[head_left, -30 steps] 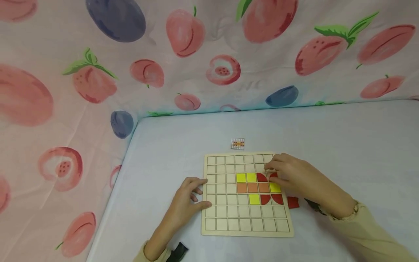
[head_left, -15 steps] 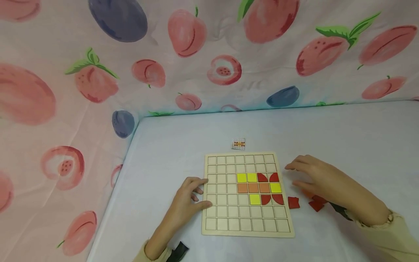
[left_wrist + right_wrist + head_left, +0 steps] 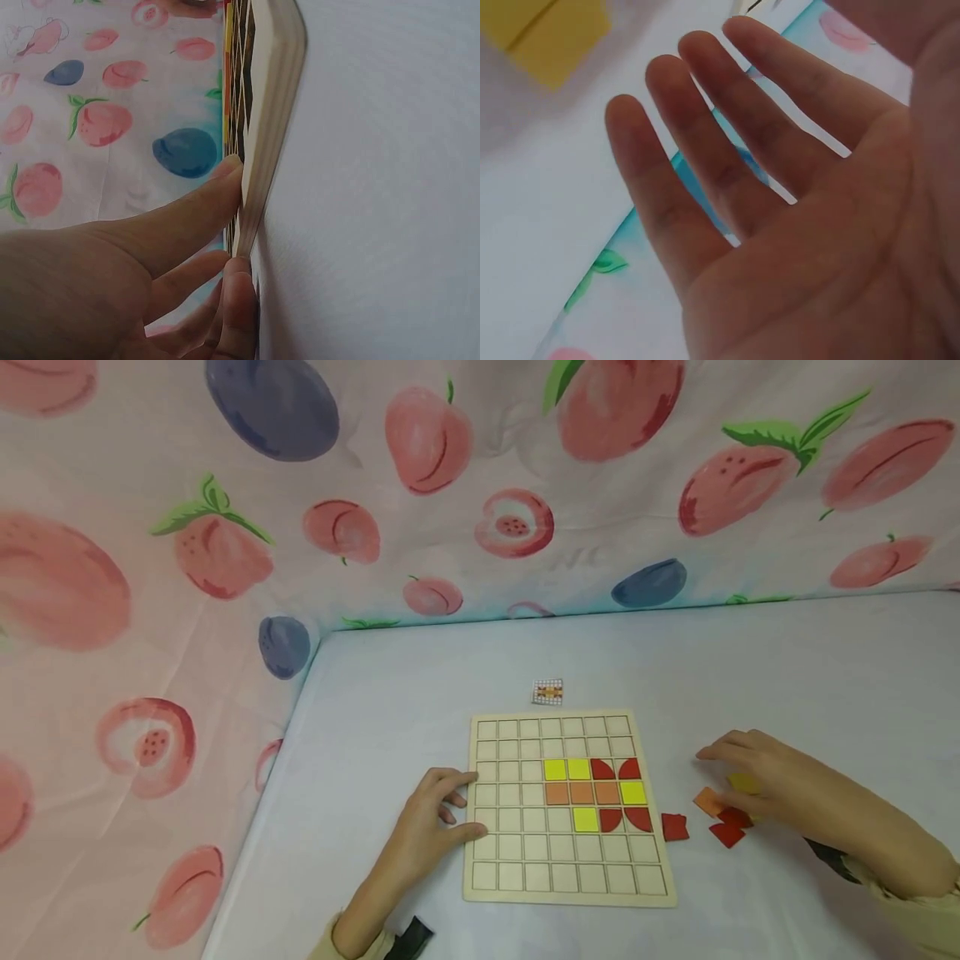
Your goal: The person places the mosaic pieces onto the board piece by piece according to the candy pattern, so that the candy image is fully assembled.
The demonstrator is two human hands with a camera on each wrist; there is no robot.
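Note:
A light wooden grid board (image 3: 525,893) lies flat on the table, with yellow, orange and red pieces in cells right of its middle. My left hand (image 3: 427,814) rests at the board's left edge, thumb and index fingertip on the rim. In the left wrist view the thumb (image 3: 187,221) presses the board's edge (image 3: 274,112), other fingertips beside it. Off the board's right side, my right hand (image 3: 765,772) hovers over loose pieces, fingers extended and holding nothing. Under it lie an orange square (image 3: 707,801), a yellow piece (image 3: 744,782) and a red piece (image 3: 726,835), partly covered by the hand.
A small printed pattern card (image 3: 547,692) lies behind the board. Another red piece (image 3: 674,827) sits close to the board's right edge. Fruit-print cloth (image 3: 585,468) rises at the back and left of the white table (image 3: 390,693).
My right hand has moved off the board's upper right, rightward to the loose pieces, uncovering a red piece in its cell. The left hand stays at the board's edge.

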